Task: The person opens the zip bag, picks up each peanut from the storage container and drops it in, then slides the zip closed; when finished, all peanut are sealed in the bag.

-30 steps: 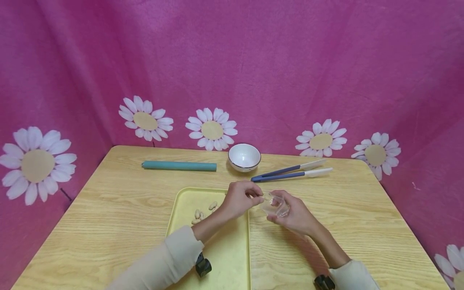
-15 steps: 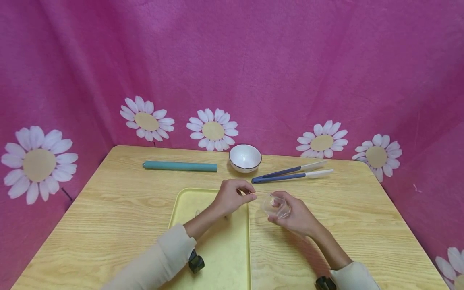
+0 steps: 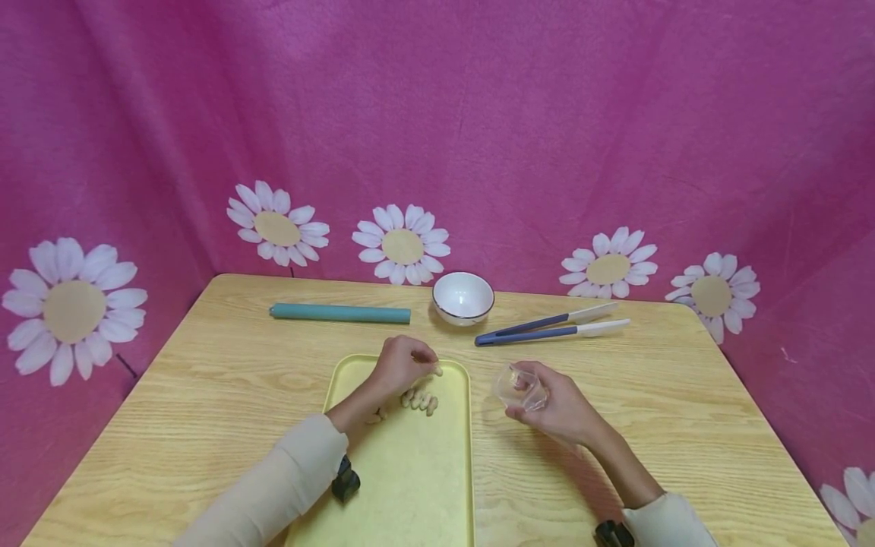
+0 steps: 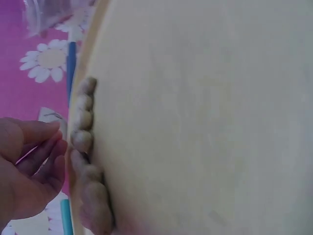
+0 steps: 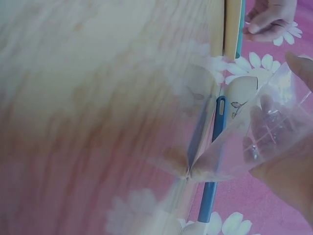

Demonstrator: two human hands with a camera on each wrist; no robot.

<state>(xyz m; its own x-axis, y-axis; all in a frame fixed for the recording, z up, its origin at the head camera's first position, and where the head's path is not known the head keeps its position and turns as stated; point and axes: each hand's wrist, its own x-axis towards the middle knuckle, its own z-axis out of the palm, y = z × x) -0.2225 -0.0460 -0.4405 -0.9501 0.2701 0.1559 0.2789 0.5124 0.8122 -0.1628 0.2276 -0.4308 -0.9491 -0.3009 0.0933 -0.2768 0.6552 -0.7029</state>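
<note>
My right hand (image 3: 557, 399) grips a clear, thin-walled plastic container (image 3: 509, 387) above the table, right of the yellow tray (image 3: 410, 471). In the right wrist view the container (image 5: 234, 142) is see-through, and the fingers show through its wall. My left hand (image 3: 403, 366) hovers over the far part of the tray, thumb and fingertips close together, with nothing seen between them in the left wrist view. Close below it lie several unshelled peanuts (image 3: 419, 400), some in a row. The left wrist view shows peanuts (image 4: 83, 117) beside the hand (image 4: 32, 161); part of the pile is behind the forearm.
Behind the tray stand a white bowl (image 3: 463, 300) with a dark rim, a teal stick (image 3: 339, 313) to its left, and blue-and-white tongs (image 3: 547, 328) to its right. All rest on a wooden table (image 3: 205, 425) against a pink flowered cloth (image 3: 478, 137).
My left hand has moved left from beside the container to over the peanuts on the tray, uncovering several of them. The right hand and the container have stayed nearly still.
</note>
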